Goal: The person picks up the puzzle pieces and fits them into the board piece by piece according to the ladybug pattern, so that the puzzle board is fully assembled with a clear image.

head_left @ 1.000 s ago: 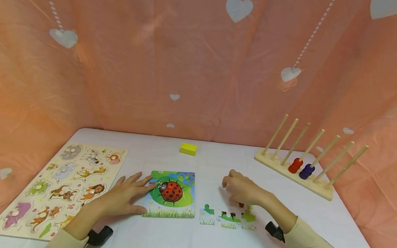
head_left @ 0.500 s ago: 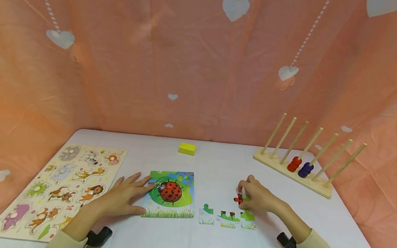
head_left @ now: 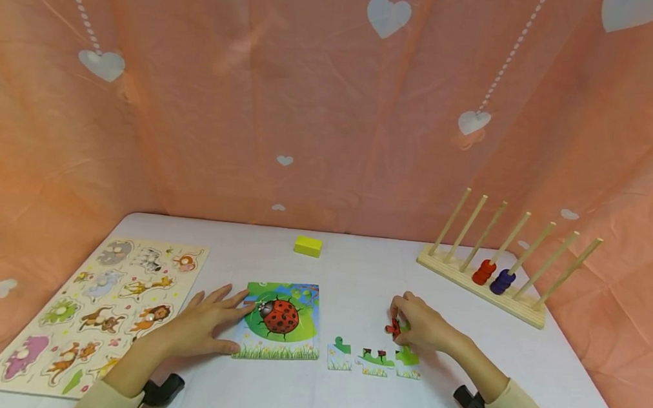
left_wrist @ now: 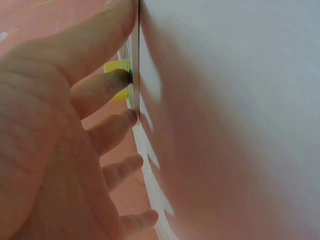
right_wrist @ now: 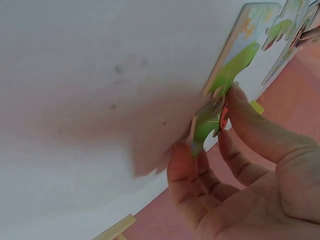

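My left hand [head_left: 199,324] lies with spread, straight fingers at the left edge of a ladybug picture board [head_left: 281,318]; thumb and fingertips touch it. My right hand [head_left: 425,323] pinches a red and green jigsaw piece [right_wrist: 204,126] between thumb and fingers, low over the table. In the right wrist view this piece is against the upper side of a green corner piece [right_wrist: 236,65]; whether they interlock I cannot tell. In the head view, a flowered middle piece [head_left: 377,362] is just left of that corner piece, and another flowered piece [head_left: 339,357] is farther left, apart from it.
A wooden animal puzzle board [head_left: 92,313] takes up the table's left side. A yellow block [head_left: 308,246] stands near the back edge. At the back right is a wooden peg rack [head_left: 482,286] with red and purple beads. An orange curtain [head_left: 310,118] hangs behind.
My right hand moved right and a little toward me, and now pinches the red and green jigsaw piece. Over the last half second it barely shifted. The left hand stayed at the board.
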Motion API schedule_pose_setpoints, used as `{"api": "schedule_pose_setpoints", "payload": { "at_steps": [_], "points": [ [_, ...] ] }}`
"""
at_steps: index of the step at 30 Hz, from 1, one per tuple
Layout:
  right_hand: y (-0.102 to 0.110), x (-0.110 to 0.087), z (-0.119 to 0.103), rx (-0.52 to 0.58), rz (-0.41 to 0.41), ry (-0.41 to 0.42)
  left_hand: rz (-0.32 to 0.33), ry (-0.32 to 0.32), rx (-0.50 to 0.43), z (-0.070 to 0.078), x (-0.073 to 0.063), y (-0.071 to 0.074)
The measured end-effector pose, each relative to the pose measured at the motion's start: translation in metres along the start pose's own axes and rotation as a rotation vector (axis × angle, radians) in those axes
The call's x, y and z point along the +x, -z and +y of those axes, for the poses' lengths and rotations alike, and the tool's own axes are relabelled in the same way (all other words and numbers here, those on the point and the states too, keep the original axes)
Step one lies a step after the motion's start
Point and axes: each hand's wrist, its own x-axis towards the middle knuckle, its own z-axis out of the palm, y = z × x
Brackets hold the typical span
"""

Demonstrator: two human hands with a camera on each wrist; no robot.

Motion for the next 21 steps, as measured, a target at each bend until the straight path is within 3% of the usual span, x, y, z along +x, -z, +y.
{"api": "schedule_pose_setpoints", "payload": {
  "at_steps": [12, 17, 21],
  "points": [
    [0.003, 0.01, -0.003, 0.097, -0.035, 0.063, -0.004, -0.004, -0.01, 0.001, 0.001, 0.001],
    [-0.001, 0.03, -0.014, 0.083, -0.017, 0.151, -0.006, 0.004, -0.023, -0.001, 0.001, -0.001],
    [-0.009, 0.054, -0.035, 0.078, 0.008, 0.238, -0.001, 0.007, -0.023, -0.002, 0.0, -0.003]
  ]
}}
